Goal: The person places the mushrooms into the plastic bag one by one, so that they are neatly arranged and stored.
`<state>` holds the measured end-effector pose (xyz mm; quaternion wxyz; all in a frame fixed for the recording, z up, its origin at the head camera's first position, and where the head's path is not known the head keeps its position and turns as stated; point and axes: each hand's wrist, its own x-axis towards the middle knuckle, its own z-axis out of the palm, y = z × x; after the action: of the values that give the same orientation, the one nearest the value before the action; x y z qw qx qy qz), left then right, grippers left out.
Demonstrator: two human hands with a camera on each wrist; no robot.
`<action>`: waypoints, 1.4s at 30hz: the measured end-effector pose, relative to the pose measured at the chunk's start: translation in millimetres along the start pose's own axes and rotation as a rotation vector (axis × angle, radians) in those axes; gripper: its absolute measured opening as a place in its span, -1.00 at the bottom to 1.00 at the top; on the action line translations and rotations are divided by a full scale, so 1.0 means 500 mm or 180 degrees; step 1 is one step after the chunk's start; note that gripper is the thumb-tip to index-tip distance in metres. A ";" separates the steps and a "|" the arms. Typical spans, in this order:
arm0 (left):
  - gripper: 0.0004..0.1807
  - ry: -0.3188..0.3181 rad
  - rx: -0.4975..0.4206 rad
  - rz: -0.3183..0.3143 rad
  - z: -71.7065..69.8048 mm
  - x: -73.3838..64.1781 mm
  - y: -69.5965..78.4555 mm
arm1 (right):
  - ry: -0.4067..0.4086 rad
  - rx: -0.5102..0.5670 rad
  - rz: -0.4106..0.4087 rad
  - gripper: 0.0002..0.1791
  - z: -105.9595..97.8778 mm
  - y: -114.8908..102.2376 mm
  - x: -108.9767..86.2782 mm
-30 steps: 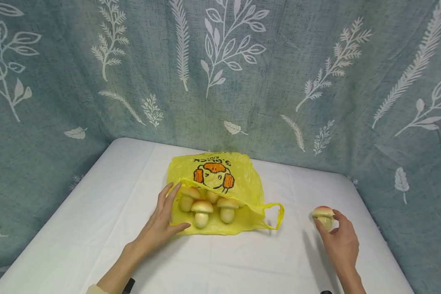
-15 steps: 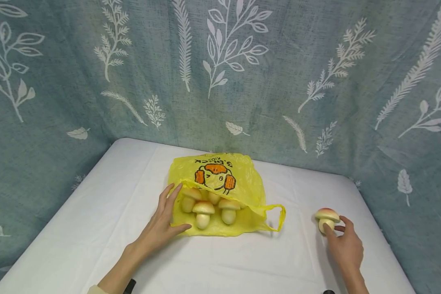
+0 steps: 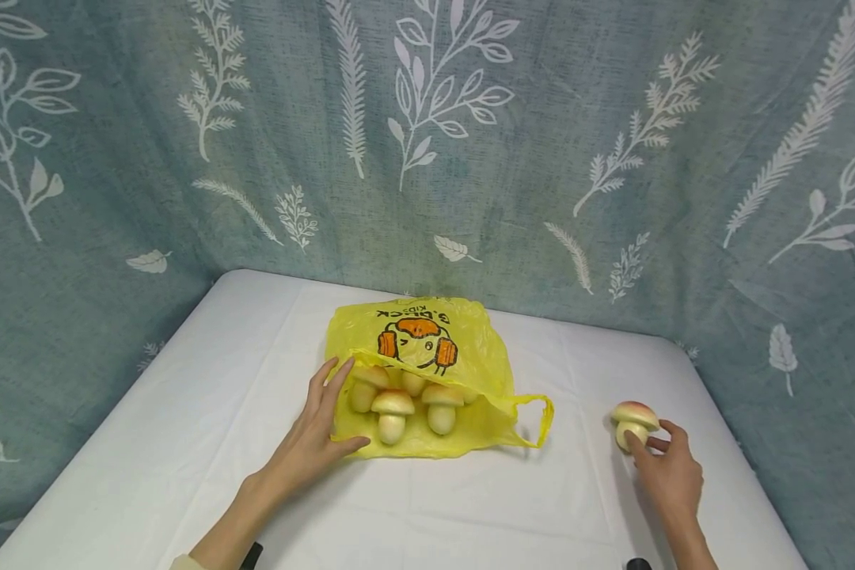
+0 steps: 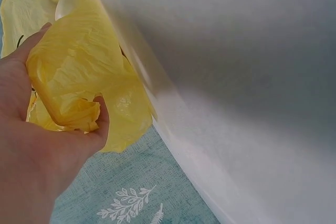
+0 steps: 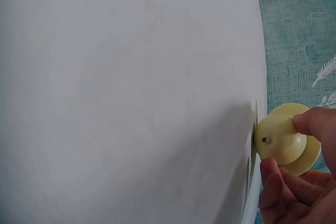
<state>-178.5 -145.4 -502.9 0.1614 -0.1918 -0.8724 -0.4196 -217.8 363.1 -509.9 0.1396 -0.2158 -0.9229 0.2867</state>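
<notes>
My left hand holds a yellow plastic bag at the left side of its mouth, thumb and fingers spread wide apart. In the left wrist view, the thumb hooks round bunched yellow plastic. Several toy mushrooms lie inside the bag; the front one has a reddish-topped cream cap, and those farther in are partly covered by the upper flap. Well to the right, my right hand pinches another toy mushroom by its stem, cap up. The right wrist view shows the underside of that pale stem.
A white cloth covers the table. The bag's loop handle sticks out to the right, between the bag and my right hand. A blue-green curtain with white leaf prints hangs behind and on both sides.
My right thumb and fingers have shifted from around the mushroom's cap and stem to its stem, leaving the cap in fuller view. The left hand and the bag stay as they were.
</notes>
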 end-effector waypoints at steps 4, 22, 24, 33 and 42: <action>0.27 0.0008 0.0023 -0.0003 0.000 -0.001 0.000 | 0.0002 0.0049 -0.0026 -0.23 0.000 -0.002 0.001; 0.29 -0.0034 0.0018 -0.0001 0.005 0.001 -0.001 | 0.0056 0.0443 -0.0036 -0.23 -0.030 -0.021 -0.035; 0.29 -0.0046 0.0044 -0.0041 0.005 0.001 -0.001 | 0.0053 0.0561 -0.0070 -0.24 -0.036 -0.037 -0.046; 0.28 -0.0052 -0.0001 -0.0103 0.003 0.002 -0.002 | 0.0025 0.0983 -0.0264 -0.29 -0.065 -0.132 -0.111; 0.27 -0.0069 0.0028 -0.0054 0.002 0.001 -0.004 | -0.0184 0.1228 -0.0811 -0.32 -0.076 -0.215 -0.195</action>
<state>-179.8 -145.7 -504.5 0.1491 -0.1882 -0.8776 -0.4149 -152.8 254.4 -429.2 0.1867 -0.0586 -0.8744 0.4440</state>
